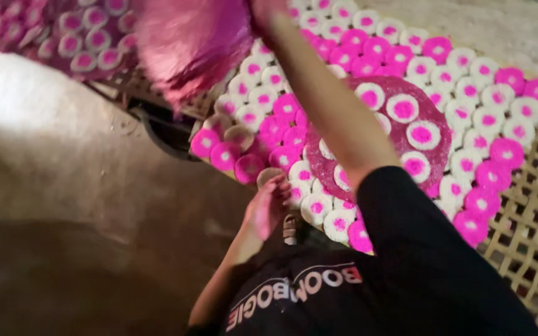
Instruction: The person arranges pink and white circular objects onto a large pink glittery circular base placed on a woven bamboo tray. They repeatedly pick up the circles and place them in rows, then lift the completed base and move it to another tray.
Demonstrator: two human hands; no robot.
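Head view: left hand low at near edge of woven bamboo tray, fingertips touching a pale disc at the rim; grip loose, fingers apart, not clamped on it. Right hand raised at top of frame, blurred, mostly cut off, touching blurred pink sheet; grip state cannot tell. Pink and white round cakes packed across tray. Large dark-pink round plate in tray middle, carrying white cakes. Grey floor left.
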